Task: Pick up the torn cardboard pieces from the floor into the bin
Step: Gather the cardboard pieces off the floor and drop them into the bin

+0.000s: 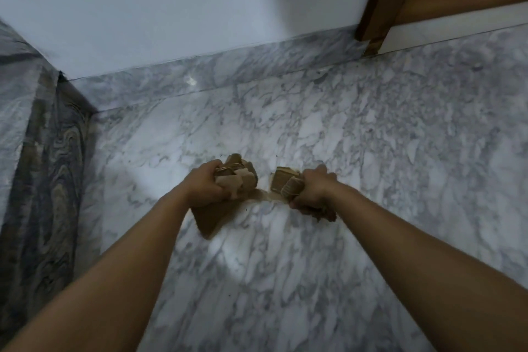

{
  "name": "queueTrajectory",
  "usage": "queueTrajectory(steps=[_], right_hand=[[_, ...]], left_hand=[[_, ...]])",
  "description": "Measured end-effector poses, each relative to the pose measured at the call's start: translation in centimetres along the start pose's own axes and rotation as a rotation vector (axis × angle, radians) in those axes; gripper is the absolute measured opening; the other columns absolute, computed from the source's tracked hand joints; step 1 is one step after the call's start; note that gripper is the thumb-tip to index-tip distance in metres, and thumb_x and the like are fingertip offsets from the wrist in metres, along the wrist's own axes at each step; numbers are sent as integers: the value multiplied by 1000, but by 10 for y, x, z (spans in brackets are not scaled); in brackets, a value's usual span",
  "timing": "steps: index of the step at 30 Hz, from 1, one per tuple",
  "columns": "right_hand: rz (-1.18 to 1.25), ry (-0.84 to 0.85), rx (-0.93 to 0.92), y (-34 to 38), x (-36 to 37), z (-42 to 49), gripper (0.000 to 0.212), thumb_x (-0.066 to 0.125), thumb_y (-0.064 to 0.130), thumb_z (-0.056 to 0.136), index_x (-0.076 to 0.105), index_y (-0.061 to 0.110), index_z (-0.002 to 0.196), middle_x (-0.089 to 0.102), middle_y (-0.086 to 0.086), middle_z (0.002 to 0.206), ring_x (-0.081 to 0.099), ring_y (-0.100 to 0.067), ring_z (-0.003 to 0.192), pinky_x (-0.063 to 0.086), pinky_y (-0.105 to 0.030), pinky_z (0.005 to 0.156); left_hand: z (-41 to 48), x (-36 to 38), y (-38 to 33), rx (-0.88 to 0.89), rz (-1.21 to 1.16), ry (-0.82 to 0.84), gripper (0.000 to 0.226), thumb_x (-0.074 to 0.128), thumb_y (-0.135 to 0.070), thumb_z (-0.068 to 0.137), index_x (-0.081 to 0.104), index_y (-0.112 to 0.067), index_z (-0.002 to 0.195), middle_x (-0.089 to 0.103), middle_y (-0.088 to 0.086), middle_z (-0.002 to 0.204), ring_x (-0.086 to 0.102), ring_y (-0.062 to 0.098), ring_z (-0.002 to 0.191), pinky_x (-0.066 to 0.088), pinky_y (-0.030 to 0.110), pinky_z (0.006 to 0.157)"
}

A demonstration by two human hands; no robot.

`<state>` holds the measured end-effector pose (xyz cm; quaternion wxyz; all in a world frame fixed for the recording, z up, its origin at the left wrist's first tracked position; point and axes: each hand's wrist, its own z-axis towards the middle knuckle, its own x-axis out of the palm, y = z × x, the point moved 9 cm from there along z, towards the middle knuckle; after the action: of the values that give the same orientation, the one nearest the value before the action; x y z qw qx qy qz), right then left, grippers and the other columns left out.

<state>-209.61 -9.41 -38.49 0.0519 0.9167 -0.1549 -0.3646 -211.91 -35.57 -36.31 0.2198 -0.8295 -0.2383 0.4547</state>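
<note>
As I leaned over the marble floor [343, 151], my left hand [206, 186] clutched a bundle of torn cardboard pieces [240, 180], my right hand [314, 193] gripping another cardboard wad [285, 184]

We count two hands, a left hand [204, 186] and a right hand [314, 190], each closed around its own bunch of torn cardboard; so we count two bunches, the left bunch [238, 178] and the right bunch [285, 184]; how many pieces make up each bunch we cannot tell; we count one flat brown sheet [210, 216] below the left hand; one wooden door frame [374, 6].
</note>
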Motion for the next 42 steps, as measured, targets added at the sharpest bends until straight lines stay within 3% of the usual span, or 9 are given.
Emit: queueTrajectory(steps=[3,7,12,16,21,28,35,40,42], right_hand=[[70,-98,8,21,18,10,77,72,44,83,35,19,145,9,-12,158,15,-41,142,35,-53,108],[141,-273,-12,25,24,15,58,65,30,88,35,17,136,37,-12,140,37,-37,128,39,-53,103],[336,-292,-166,27,21,9,71,71,19,82,22,20,133,60,-9,103,60,-26,83,49,-37,70],[766,-59,-237,29,10,5,48,82,25,80,59,18,122,70,-4,109,67,-23,99,57,-40,84],[1047,170,-268,58,5,-7,30,78,23,85,67,22,112,75,-5,100,73,-22,92,60,-34,70],[1180,21,-163,26,37,26,60,73,37,60,61,15,114,65,-20,115,67,-40,99,58,-57,77],[1234,-103,-237,10,-2,-25,10,59,5,89,54,9,97,60,-11,92,59,-21,82,50,-31,67],[1215,-162,-194,-17,-33,-34,52,62,11,90,24,21,124,56,-10,101,58,-23,87,47,-36,67],[1212,-172,-198,-29,-50,-41,43,63,11,89,37,20,122,63,-13,107,64,-26,92,54,-40,75]], left_hand=[[-11,-18,23,-66,-77,-31,51,82,-35,62,51,-27,102,64,0,94,63,23,88,47,30,66],[-23,-24,39,-96,-255,-47,82,87,-38,51,45,-32,122,62,-4,103,63,19,91,54,33,75],[-24,-16,40,-85,-443,-48,66,90,-41,45,71,-16,103,74,5,96,70,23,91,58,40,82],[-20,-10,24,-60,-596,-91,41,86,-18,73,67,-16,109,72,4,103,69,20,97,59,30,80],[-9,12,-23,-9,-688,-10,48,86,-21,72,65,-22,115,72,5,109,70,23,101,59,42,87],[-8,38,-52,-80,-795,50,40,64,-18,69,69,-24,108,73,13,107,69,35,100,56,52,84],[-9,51,-89,-3,-736,65,40,75,-35,77,64,-29,115,73,3,107,72,21,95,61,39,75],[-7,48,-127,49,-716,18,24,79,-23,81,64,-29,99,72,2,99,72,17,85,58,30,64],[-5,49,-144,43,-714,16,31,80,-27,78,65,-27,105,72,6,103,72,22,89,59,34,67]])
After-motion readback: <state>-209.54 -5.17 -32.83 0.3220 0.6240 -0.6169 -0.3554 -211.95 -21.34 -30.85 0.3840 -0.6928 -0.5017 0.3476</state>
